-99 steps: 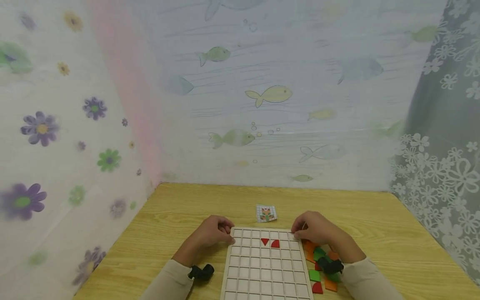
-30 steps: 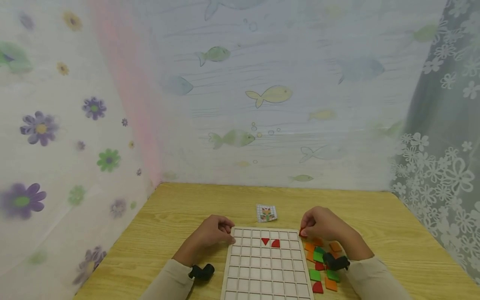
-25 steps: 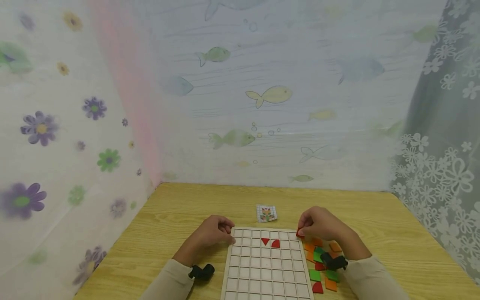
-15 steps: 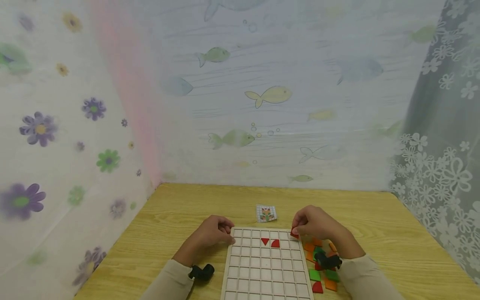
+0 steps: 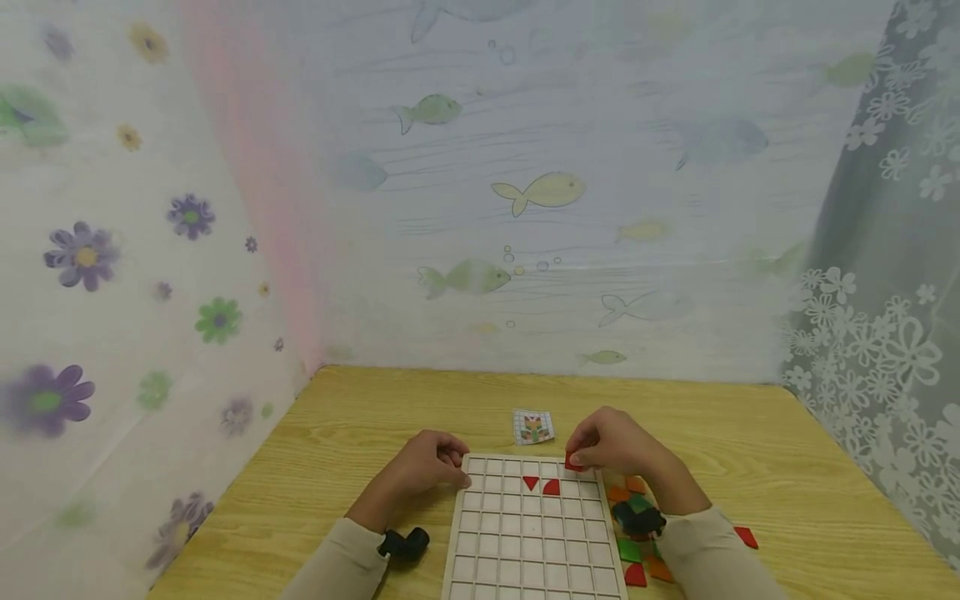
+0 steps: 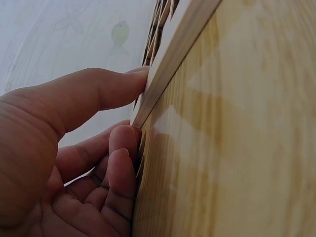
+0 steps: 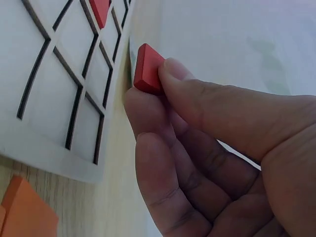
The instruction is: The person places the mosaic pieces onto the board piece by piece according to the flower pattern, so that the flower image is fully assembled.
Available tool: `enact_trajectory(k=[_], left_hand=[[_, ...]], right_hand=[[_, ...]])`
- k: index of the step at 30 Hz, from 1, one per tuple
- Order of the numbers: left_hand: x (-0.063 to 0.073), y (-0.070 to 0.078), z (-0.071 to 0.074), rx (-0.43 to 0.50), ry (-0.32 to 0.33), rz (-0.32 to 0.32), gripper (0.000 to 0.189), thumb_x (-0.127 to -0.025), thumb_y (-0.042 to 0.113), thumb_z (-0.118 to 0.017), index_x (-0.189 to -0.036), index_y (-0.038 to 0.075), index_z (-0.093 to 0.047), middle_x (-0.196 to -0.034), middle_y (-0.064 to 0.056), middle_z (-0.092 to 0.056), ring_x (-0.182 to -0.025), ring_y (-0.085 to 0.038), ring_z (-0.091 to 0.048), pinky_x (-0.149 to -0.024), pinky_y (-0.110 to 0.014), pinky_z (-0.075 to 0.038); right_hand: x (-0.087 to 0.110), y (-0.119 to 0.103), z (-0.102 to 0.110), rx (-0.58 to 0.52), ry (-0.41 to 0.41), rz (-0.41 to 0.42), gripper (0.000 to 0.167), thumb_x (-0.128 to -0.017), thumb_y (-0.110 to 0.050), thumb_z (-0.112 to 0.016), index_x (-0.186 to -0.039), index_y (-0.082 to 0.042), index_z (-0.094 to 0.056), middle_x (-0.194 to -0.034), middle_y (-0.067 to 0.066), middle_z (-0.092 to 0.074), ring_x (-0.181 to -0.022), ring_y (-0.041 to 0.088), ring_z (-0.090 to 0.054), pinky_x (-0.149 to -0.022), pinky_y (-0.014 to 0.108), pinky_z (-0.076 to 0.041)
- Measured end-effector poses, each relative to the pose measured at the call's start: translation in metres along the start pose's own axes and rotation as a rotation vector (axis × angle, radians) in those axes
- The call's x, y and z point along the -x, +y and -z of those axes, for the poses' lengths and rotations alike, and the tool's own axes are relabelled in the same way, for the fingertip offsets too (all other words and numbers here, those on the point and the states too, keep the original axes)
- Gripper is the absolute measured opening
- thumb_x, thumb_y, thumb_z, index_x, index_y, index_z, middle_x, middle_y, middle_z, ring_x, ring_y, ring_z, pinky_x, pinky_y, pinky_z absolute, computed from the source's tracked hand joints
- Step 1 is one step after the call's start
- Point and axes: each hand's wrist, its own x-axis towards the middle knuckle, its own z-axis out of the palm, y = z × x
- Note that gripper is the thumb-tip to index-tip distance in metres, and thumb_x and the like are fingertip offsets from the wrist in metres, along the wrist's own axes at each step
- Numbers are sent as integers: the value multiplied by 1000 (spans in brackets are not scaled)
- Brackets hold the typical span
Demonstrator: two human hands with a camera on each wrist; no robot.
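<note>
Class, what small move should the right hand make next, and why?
I'd probably bring the red tile over a cell near the red triangle and red rounded piece. The right hand pinches the tile by the far edge of the board, not yet seated, while the left hand holds the board's far left corner.

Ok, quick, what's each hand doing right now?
Left hand: closed on the far left corner of the pale wooden grid board.
Right hand: closed, pinching a small, flat red tile.
</note>
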Motion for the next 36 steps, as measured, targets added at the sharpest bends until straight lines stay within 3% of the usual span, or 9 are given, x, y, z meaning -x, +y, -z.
enact_trajectory(k=[16, 25, 36], left_hand=[[0, -1, -1, -25, 14, 12, 44, -82, 15, -88, -120, 4, -70, -98, -5, -65, -87, -19, -60, -75, -33, -51], [1, -1, -1, -13, 13, 19, 45, -82, 15, -88, -121, 4, -69, -99, -6, -64, -87, -20, -59, -76, -34, -51], [-1, -1, -2, -29, 17, 16, 44, -81, 16, -89, -120, 5, -71, -100, -6, -66, -88, -19, -60, -76, -33, -52]], right_hand=[[-9, -16, -15, 52, -26, 51, 12, -93, -7, -77, -103, -6, -81, -102, 4, -77, -87, 15, -71, -73, 33, -59], [-20, -27, -26, 35, -35, 50, 11, -92, -6, -77, -103, -5, -81, -97, 4, -78, -81, 15, -72, -71, 35, -60], [-24, -36, -45, 3, 41, 4, 4, -88, -8, -83, -89, -11, -80, -86, -1, -76, -75, 14, -69, -65, 31, -57]])
